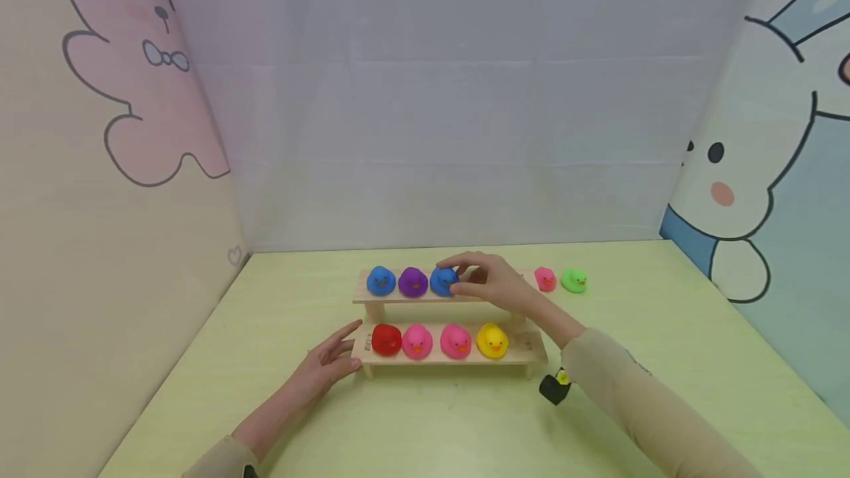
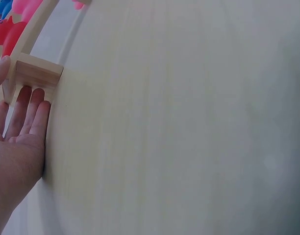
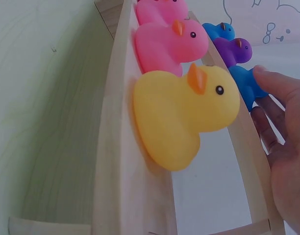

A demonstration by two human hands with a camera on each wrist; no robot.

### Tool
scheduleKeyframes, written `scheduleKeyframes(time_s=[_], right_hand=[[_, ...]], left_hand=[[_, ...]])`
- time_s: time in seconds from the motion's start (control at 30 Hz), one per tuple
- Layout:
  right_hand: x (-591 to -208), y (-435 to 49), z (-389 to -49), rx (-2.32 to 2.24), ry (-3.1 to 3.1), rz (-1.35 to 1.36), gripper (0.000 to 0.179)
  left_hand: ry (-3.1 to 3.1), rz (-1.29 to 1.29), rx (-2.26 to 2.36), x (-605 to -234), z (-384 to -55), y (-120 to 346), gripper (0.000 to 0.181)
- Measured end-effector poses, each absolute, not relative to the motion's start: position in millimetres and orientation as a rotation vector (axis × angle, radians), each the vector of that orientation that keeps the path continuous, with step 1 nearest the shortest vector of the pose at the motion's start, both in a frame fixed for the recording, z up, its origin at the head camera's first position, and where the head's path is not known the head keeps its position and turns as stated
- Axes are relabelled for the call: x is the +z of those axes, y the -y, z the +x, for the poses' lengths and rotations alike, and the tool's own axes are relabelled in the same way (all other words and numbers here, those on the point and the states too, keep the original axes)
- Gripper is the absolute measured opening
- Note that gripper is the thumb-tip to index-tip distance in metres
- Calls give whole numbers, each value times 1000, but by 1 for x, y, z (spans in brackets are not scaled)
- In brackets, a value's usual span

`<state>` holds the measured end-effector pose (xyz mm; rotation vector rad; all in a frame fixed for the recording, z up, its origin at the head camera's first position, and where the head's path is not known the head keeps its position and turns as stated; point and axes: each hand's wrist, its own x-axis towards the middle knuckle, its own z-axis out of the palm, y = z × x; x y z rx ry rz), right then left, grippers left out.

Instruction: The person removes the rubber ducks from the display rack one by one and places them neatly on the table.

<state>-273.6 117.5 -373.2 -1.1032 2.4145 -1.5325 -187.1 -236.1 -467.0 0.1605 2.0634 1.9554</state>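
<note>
A two-tier wooden rack (image 1: 425,362) holds rubber ducks on both steps. My right hand (image 1: 494,282) pinches a blue duck (image 1: 443,282) between thumb and fingers at the upper step, beside a purple duck (image 1: 413,282) and another blue duck (image 1: 381,281). On the lower step are a red duck (image 1: 387,340), two pink ducks (image 1: 417,341) and a yellow duck (image 1: 493,341). My left hand (image 1: 323,365) touches the rack's left end, fingers extended; in the left wrist view its fingertips meet a wooden leg (image 2: 39,73).
Right of the rack are a pink duck (image 1: 545,279) and a green duck (image 1: 574,280). A small black block-shaped object (image 1: 555,388) shows by my right sleeve (image 1: 617,375). White cloth (image 1: 451,109) backs the pale table (image 1: 412,434), with cartoon-printed panels at both sides.
</note>
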Motion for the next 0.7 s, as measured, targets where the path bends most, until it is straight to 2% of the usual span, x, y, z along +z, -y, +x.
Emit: scheduleKeyframes(time_s=[0.7], right_hand=[[-370,-117,-272,-1534,-2412,-1077,40]], left_hand=[[-2148,-4,2043,-458,-174,219,66]])
